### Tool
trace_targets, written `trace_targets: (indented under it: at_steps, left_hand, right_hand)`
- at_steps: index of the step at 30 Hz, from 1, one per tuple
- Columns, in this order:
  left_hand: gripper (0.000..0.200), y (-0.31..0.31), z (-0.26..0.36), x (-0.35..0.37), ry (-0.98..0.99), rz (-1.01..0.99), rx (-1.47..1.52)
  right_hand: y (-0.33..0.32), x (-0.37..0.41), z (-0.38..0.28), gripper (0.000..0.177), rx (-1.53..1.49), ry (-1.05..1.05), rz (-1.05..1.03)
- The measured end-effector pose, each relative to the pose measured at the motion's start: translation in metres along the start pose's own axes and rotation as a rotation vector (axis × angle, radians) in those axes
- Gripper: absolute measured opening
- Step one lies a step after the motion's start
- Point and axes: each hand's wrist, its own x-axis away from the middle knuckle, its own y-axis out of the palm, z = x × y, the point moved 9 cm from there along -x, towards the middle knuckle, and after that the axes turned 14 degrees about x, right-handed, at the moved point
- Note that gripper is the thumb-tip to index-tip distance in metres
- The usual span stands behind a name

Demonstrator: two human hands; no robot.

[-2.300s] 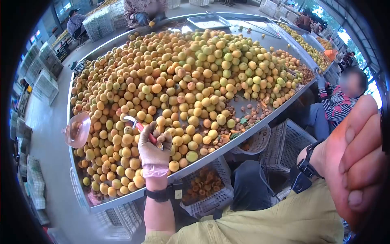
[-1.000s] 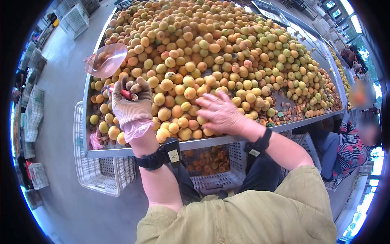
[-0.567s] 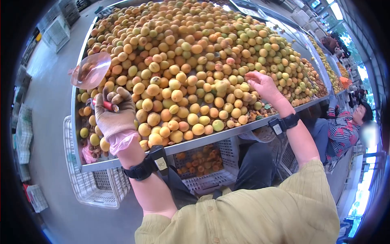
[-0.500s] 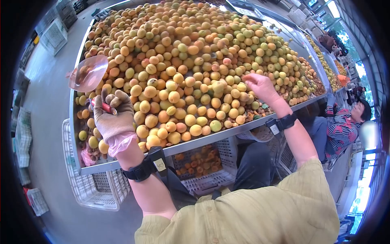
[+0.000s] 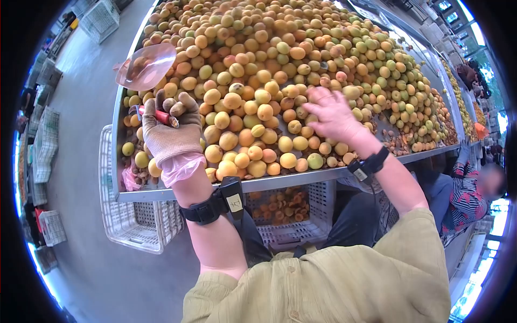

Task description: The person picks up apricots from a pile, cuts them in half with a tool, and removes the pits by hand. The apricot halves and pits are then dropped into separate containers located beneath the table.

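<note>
A wide heap of yellow-orange apricots [image 5: 245, 137] fills the metal-edged table [image 5: 318, 176] before me. My left hand [image 5: 175, 134], in a tan work glove with pink plastic at the wrist, is closed around a small red-handled knife [image 5: 162, 116] at the heap's left side. The knife's blade is mostly hidden. My bare right hand [image 5: 338, 119] reaches over the middle-right of the apricots, fingers spread and palm down. Its fingertips are at the fruit, and no apricot shows gripped in them. Just beyond my left hand, a translucent pinkish scoop [image 5: 148, 67] rests at the table's left edge.
Below the table edge, a white crate [image 5: 296, 237] contains orange halved apricots [image 5: 283, 207]. Another white crate [image 5: 141, 239] stands at the table's left corner. A co-worker in a patterned top [image 5: 466, 199] sits on the right. More crates [image 5: 99, 21] stand across the floor.
The view has shifted, so the table sits further right and higher. My right hand has moved left over the heap and its fingers have spread. My left hand still holds the knife.
</note>
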Motion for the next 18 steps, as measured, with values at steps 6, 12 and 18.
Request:
trace_targets:
  at_steps: [6,12,18]
  left_hand:
    - [0.021,0.003,0.002,-0.002,0.023,0.025,0.006]
    - [0.023,-0.002,-0.011,-0.002,-0.028,0.000,-0.029]
    - [0.025,-0.001,0.000,-0.004,-0.040,-0.046,-0.006]
  right_hand:
    - [-0.046,-0.032,-0.050,0.043,-0.288,-0.053,0.275]
    - [-0.044,-0.061,-0.173,0.060,-0.427,-0.292,0.119]
    - [-0.024,-0.021,-0.116,0.052,-0.349,-0.193,0.073]
